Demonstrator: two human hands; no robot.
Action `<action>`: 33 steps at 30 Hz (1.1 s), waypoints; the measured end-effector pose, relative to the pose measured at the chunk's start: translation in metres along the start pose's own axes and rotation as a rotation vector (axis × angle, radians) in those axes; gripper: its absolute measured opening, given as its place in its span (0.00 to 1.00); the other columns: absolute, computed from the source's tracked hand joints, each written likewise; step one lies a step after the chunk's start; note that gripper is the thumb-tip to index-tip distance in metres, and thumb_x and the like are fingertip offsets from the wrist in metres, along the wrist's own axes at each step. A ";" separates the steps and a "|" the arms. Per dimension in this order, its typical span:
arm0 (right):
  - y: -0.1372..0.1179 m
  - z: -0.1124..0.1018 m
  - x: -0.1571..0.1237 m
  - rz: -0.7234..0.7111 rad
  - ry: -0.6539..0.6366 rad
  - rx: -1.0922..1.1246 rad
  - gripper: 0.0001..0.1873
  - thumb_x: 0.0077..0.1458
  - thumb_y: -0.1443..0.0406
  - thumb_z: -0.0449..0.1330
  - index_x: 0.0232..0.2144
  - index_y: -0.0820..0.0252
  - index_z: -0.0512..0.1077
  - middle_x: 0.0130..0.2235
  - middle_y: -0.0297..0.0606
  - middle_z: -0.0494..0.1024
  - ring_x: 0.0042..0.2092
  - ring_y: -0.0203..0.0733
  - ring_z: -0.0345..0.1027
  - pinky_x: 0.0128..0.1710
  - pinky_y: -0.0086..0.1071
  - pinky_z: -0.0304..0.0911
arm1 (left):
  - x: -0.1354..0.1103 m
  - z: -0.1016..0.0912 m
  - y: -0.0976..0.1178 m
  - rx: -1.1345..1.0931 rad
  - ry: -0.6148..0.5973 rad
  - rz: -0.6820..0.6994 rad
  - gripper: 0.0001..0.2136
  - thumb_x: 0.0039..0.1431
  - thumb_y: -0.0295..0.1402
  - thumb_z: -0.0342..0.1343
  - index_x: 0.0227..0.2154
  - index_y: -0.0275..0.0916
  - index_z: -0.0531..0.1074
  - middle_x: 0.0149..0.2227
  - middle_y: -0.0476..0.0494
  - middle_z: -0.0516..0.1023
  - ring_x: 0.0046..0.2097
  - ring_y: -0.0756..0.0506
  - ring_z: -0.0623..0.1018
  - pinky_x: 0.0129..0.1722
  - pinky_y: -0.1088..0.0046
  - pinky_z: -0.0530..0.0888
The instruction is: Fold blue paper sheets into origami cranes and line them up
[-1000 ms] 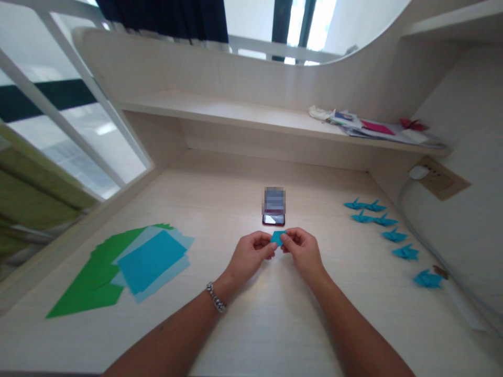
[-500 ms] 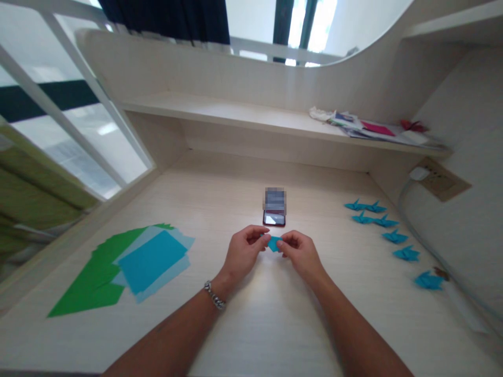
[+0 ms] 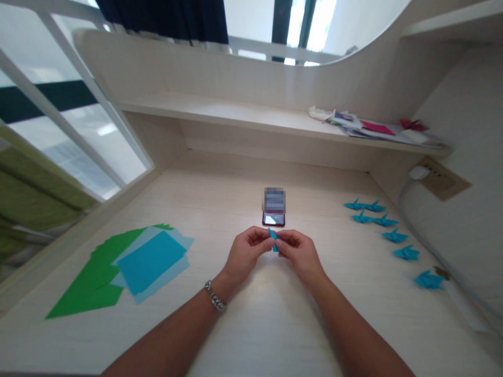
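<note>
A small folded piece of blue paper (image 3: 274, 242) is pinched between my two hands above the middle of the desk. My left hand (image 3: 250, 247) grips its left side with thumb and fingers; a chain bracelet circles that wrist. From the other side, my right hand (image 3: 297, 248) closes on the paper. The piece looks narrow and tilted, and the fingers partly cover it. Just beyond the hands lies a phone (image 3: 274, 218), its upper part blurred out.
To the left, blue paper sheets (image 3: 153, 262) overlap green sheets (image 3: 92, 283). Several folded blue paper cranes (image 3: 406, 253) stand along the right side, near a grey cable (image 3: 416, 230) plugged into a wall socket (image 3: 442, 180). Papers (image 3: 377, 128) lie on the shelf (image 3: 236, 115) behind.
Both hands have come closer together. The blue paper, which showed a wider flat face between them, now appears as a narrow upright strip.
</note>
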State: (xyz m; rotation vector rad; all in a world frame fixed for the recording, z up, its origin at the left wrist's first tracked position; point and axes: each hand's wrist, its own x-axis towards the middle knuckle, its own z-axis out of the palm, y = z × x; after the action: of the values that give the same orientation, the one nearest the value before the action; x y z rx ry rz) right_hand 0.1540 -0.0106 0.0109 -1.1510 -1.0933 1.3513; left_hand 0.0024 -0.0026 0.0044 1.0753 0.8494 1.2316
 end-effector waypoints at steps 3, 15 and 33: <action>-0.001 0.002 -0.001 -0.020 -0.002 0.003 0.15 0.40 0.61 0.68 0.33 0.61 0.76 0.34 0.39 0.79 0.30 0.37 0.70 0.29 0.30 0.67 | 0.000 0.000 0.002 -0.013 0.000 0.009 0.07 0.49 0.29 0.64 0.31 0.34 0.74 0.35 0.43 0.78 0.36 0.48 0.76 0.39 0.71 0.73; 0.002 0.004 -0.003 -0.052 -0.101 0.012 0.15 0.37 0.63 0.71 0.31 0.60 0.76 0.31 0.37 0.79 0.29 0.38 0.71 0.30 0.32 0.67 | -0.001 -0.001 0.004 -0.061 0.000 -0.032 0.06 0.50 0.31 0.64 0.29 0.34 0.74 0.36 0.42 0.79 0.35 0.47 0.76 0.37 0.70 0.72; 0.003 0.002 -0.001 -0.168 -0.093 -0.107 0.12 0.48 0.60 0.64 0.37 0.55 0.79 0.45 0.40 0.79 0.44 0.50 0.72 0.40 0.43 0.70 | 0.001 -0.004 0.006 0.053 0.099 0.051 0.07 0.47 0.31 0.65 0.28 0.35 0.76 0.36 0.41 0.80 0.36 0.46 0.77 0.40 0.69 0.73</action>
State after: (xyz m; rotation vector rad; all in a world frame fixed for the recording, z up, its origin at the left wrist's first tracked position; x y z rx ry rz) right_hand 0.1521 -0.0122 0.0079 -1.0557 -1.3134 1.2373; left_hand -0.0026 -0.0006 0.0093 1.0907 0.9399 1.3203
